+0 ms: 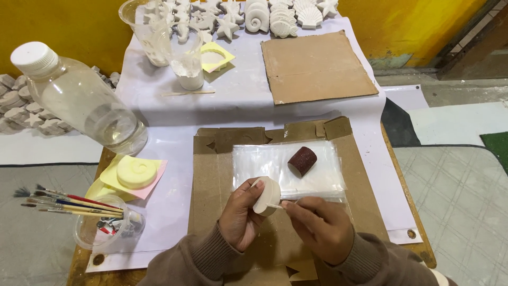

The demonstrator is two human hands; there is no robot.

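My left hand [239, 217] grips a round white plaster piece [267, 195] on edge over a flattened cardboard sheet [211, 180]. My right hand [320, 225] pinches a thin wooden stick [275, 206] whose tip touches the piece's rim. Just beyond the hands lies a clear plastic sleeve [264, 161] with a dark red-brown cylinder [302, 160] resting on it.
A clear bottle with a white cap [79, 98] leans at the left. Yellow moulds [136, 172] and a cup of paintbrushes [100, 222] sit at the near left. At the far end are plastic cups [185, 58], a brown cardboard square [316, 66] and several white shell and star casts [275, 16].
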